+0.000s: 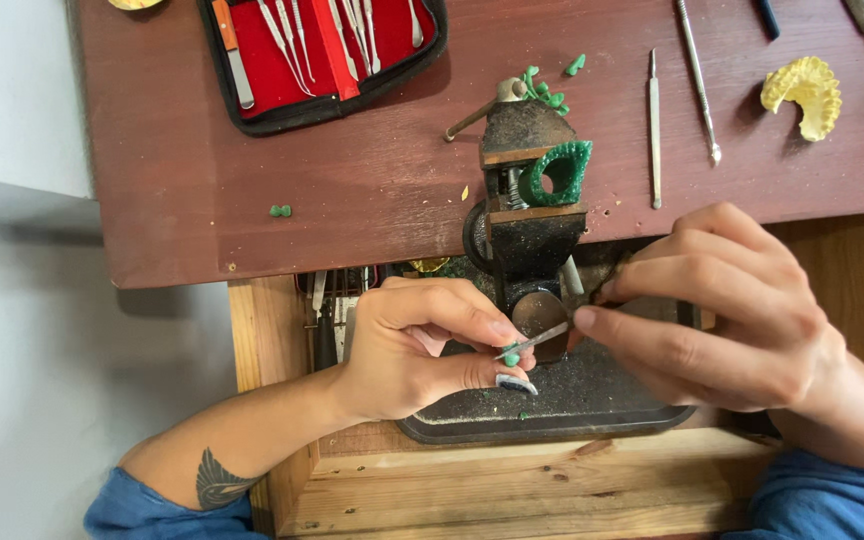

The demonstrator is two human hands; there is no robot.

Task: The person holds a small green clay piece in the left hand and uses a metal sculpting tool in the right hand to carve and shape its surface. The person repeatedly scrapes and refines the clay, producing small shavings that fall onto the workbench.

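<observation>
- Head view: my left hand (422,345) pinches a small green wax piece (511,357) between thumb and forefinger, closed on it and held just above the dark tray (552,415), so that shavings fall into the tray, as I judge it.
- My right hand (727,310) is closed on a thin metal tool (537,340), gripped near its tip like a pen; the tip touches the wax piece, a hold suited to fine control.
- Both hands sit close together in front of the vise (527,215), probably for steadiness.
- The vise clamps a green wax ring (560,172) in its upper jaws, keeping it fixed and off the table (352,180).
- More green bits (547,90) lie behind the vise; two more (280,211) lie well apart to the left.
- Spare picks (654,130) lie side by side within right-hand reach; the red tool case (322,50) lies open at the far edge.
- A yellow cast (807,95) rests far right, apart from the work.
</observation>
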